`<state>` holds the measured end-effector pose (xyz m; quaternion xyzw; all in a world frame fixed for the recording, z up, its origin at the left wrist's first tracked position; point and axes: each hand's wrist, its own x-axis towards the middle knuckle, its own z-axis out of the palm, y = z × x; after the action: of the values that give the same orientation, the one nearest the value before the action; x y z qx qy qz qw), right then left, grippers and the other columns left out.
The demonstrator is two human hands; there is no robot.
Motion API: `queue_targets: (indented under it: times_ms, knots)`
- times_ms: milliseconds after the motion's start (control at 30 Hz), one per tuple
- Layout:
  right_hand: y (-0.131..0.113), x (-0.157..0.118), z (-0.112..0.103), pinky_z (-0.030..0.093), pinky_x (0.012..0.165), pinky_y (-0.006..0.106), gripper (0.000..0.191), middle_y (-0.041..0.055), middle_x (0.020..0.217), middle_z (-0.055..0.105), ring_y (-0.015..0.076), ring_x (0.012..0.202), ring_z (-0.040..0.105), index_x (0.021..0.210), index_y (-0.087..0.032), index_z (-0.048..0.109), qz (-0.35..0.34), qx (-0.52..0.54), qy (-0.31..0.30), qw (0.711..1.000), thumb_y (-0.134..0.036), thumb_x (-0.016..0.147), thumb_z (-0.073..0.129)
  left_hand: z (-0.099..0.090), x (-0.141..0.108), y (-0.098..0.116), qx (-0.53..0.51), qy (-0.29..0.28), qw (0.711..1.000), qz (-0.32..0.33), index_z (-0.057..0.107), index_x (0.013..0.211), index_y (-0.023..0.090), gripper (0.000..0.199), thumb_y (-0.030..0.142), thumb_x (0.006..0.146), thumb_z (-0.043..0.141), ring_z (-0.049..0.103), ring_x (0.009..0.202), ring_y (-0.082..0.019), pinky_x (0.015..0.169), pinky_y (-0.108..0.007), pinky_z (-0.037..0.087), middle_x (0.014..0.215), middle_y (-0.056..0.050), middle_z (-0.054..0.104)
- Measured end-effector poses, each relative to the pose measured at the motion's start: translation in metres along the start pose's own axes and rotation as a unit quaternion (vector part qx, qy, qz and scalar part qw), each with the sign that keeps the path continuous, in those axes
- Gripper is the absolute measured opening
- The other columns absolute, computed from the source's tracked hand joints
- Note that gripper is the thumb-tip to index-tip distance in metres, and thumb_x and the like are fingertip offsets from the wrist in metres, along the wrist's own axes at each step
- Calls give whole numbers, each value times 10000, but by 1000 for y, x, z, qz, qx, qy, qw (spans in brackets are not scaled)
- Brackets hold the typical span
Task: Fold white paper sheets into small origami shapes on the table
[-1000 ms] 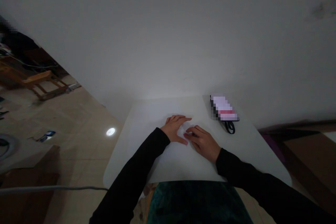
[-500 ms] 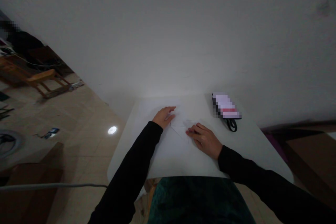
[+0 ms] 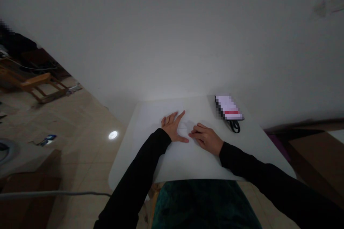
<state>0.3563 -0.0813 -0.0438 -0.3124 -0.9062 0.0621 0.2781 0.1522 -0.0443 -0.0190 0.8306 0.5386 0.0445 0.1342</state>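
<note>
White paper (image 3: 172, 154) with thin dark lines lies on a small white table (image 3: 247, 150). My left hand (image 3: 173, 127) rests over the paper with its fingers spread and thumb stretched toward my right hand. Just to the right, my right hand (image 3: 206, 137) is at the paper's right side, its fingers pinched together and pointing left. Whatever sits between those fingertips, if anything, is too small to make out. Part of the drawn lines is covered by my left hand.
A phone (image 3: 229, 107) with a blurred screen and a black strap (image 3: 235, 126) lies at the table's back right. Behind the table rises a grey wall (image 3: 172, 35). A wooden chair (image 3: 37, 80) and a person in dark clothing (image 3: 18, 46) are at the far left.
My left hand has turned and spread its fingers, its thumb coming down toward my right hand. My right hand stays pinched at nearly the same spot. The view has shifted slightly.
</note>
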Motion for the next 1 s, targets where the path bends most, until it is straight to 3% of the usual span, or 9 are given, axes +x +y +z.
queue_targets:
  times_ms: [233,367,433,533,633,767,1000]
  knots:
    - [0,1,-2,461,700,284,261,66,827,570,165,836,508,913,-178,664,10,28,3,1000,-81,851,430,-15,7,-26,-16,12,999,-27,85,1412,343,1097,526,528,710,308,1259,-372,963,-534,271,1418,-121,297]
    - [4,0,-3,465,718,296,264,62,837,560,168,843,518,920,-183,656,19,73,13,997,-49,805,460,-15,12,-28,-44,44,998,-1,284,1361,329,661,357,755,547,410,1176,-274,921,-446,345,1313,-53,452]
    - [7,0,-2,468,719,295,278,63,859,554,166,842,525,935,-186,652,28,96,22,995,-42,789,464,-11,15,-22,-58,71,996,10,383,1308,290,513,382,812,478,445,1124,-239,897,-405,360,1221,-41,526]
    - [10,0,-1,469,729,293,266,73,928,539,162,855,525,953,-185,642,53,102,40,993,-62,797,465,-4,15,-11,-51,81,995,28,415,1281,264,726,584,658,609,464,1062,-253,886,-410,337,1126,-41,571]
    - [15,0,-1,450,792,359,242,98,1003,524,204,931,491,1044,-170,601,116,42,73,990,-173,815,520,1,14,-5,-38,70,996,45,429,1269,266,905,648,492,692,469,1015,-265,863,-417,314,1053,-38,586]
    - [25,-2,-1,405,804,445,436,116,1055,523,266,987,446,1187,-169,510,183,-37,65,980,-374,807,567,3,13,-6,-53,51,996,53,544,1151,281,757,632,500,703,482,968,-248,832,-399,314,954,-21,588]
    - [35,-5,2,381,775,408,399,86,990,511,254,954,447,1074,-227,605,209,-44,48,976,-482,768,590,7,19,-11,-118,58,988,78,631,1001,261,585,543,505,756,519,875,-193,825,-370,381,927,-23,525]
